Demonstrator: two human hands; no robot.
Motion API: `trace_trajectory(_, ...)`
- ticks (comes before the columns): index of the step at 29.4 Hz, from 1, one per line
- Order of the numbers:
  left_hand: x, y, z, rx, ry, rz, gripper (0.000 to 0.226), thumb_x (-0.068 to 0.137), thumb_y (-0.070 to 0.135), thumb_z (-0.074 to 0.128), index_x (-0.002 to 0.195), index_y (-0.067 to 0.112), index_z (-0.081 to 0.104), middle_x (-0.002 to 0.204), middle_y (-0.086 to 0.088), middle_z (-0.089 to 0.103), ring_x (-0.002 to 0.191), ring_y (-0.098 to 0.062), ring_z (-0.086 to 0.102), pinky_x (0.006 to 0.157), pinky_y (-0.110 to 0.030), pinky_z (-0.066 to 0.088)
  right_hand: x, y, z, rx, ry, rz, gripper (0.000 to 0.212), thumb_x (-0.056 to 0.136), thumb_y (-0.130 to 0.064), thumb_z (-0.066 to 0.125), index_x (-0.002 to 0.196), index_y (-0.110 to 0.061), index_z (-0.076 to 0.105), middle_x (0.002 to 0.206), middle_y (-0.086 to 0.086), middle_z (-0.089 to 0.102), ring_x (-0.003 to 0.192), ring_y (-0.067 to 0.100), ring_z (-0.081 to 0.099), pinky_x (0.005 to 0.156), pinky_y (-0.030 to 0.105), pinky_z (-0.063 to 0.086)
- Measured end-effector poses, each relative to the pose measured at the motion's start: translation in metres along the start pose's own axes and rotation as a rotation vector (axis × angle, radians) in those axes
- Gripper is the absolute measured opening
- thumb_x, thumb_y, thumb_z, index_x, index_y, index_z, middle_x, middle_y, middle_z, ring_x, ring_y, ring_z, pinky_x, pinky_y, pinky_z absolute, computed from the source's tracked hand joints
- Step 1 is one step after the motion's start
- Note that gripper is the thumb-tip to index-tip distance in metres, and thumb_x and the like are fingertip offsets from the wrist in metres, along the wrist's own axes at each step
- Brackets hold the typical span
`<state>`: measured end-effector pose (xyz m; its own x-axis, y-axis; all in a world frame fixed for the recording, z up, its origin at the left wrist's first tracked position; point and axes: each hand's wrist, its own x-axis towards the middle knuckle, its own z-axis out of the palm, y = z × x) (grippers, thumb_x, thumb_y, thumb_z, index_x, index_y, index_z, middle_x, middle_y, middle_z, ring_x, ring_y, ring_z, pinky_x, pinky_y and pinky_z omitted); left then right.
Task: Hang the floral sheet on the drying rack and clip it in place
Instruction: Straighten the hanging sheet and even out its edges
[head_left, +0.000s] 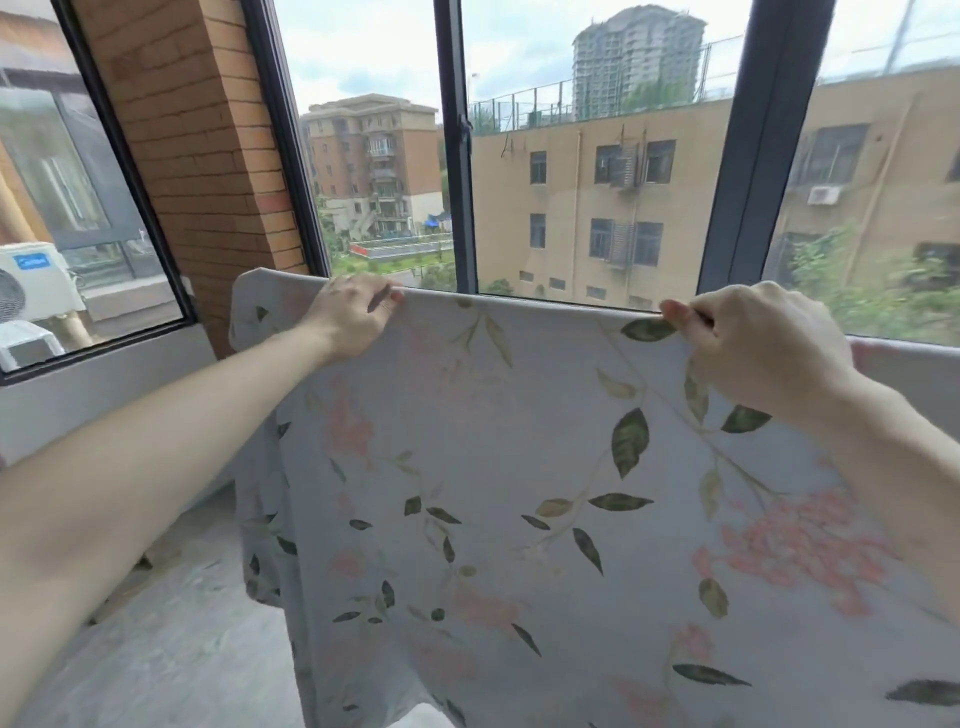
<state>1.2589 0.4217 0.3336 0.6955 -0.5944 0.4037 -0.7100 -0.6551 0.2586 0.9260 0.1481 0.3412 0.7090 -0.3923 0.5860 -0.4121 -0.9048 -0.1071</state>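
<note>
Floral sheet | top edge pinched by left hand, right hand

the floral sheet runs off the bottom and right edges, so its full extent cannot be told, and it hides whatever carries its top edge; no drying rack or clip can be made out. the fingertips of the left hand and right hand are tucked behind the sheet's top edge, and both forearms are cut off by the edges.
</note>
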Motion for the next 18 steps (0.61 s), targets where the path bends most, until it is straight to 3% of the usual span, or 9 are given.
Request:
trace_trajectory(2,0.007,0.006,0.007,-0.077,0.028,0.045,0.038,0.103,0.046,0.042,0.119,0.024,0.067,0.124,-0.008,0.067,0.126,-0.035,0.053,0.113,-0.05,0.034,-0.005,0.01,-0.005,-0.005,0.009,0.043,0.064,0.106,-0.057,0.032,0.075,-0.02,0.074,0.056,0.003,0.059,0.052,0.023,0.053,0.052,0.029,0.032)
trace_trajectory(4,0.015,0.014,0.009,-0.144,0.036,0.054,0.037,0.105,0.041,0.044,0.12,0.019,0.07,0.126,-0.011,0.068,0.127,-0.035,0.052,0.118,-0.05,0.028,-0.012,0.019,-0.011,-0.021,0.01,0.105,0.068,0.106,-0.057,0.031,0.066,-0.016,0.068,0.055,0.007,0.059,0.053,0.025,0.055,0.053,0.031,0.034)
trace_trajectory(7,0.023,0.019,0.006,-0.303,-0.044,0.023,0.041,0.097,0.051,0.048,0.122,0.029,0.072,0.131,-0.002,0.068,0.132,-0.031,0.051,0.12,-0.047,0.031,-0.02,0.025,-0.017,-0.054,0.01,0.15,0.074,0.107,-0.057,0.03,0.059,-0.01,0.061,0.055,0.011,0.059,0.054,0.027,0.057,0.055,0.032,0.039)
trace_trajectory(9,0.025,0.021,0.001,-0.391,-0.096,0.001,0.028,0.098,0.047,0.055,0.11,0.03,0.074,0.109,0.003,0.07,0.109,-0.021,0.059,0.104,-0.036,0.043,-0.022,0.026,-0.019,-0.056,0.016,0.167,0.076,0.107,-0.056,0.031,0.056,-0.007,0.056,0.053,0.012,0.058,0.053,0.027,0.056,0.055,0.032,0.038)
trace_trajectory(11,0.021,0.017,-0.006,-0.465,-0.142,0.023,0.028,0.101,0.044,0.059,0.101,0.02,0.075,0.095,0.0,0.06,0.088,-0.018,0.053,0.084,-0.033,0.043,-0.026,0.017,-0.018,-0.052,0.002,0.19,0.075,0.107,-0.055,0.033,0.057,-0.003,0.053,0.053,0.014,0.057,0.053,0.028,0.056,0.055,0.031,0.036)
trace_trajectory(16,0.013,0.01,-0.017,-0.478,-0.111,-0.037,0.022,0.1,0.039,0.066,0.108,0.024,0.079,0.11,0.004,0.071,0.102,-0.016,0.061,0.093,-0.032,0.051,-0.02,-0.005,-0.017,0.04,-0.086,0.248,0.062,0.104,-0.052,0.046,0.07,-0.003,0.065,0.054,0.012,0.058,0.056,0.036,0.058,0.055,0.031,0.041)
trace_trajectory(18,0.015,0.01,-0.023,-0.442,-0.092,-0.028,0.021,0.099,0.041,0.066,0.106,0.025,0.079,0.109,0.005,0.072,0.105,-0.019,0.063,0.095,-0.033,0.052,-0.012,-0.011,-0.03,0.138,-0.155,0.308,0.053,0.101,-0.049,0.054,0.077,-0.007,0.074,0.061,0.015,0.063,0.055,0.031,0.055,0.054,0.028,0.041)
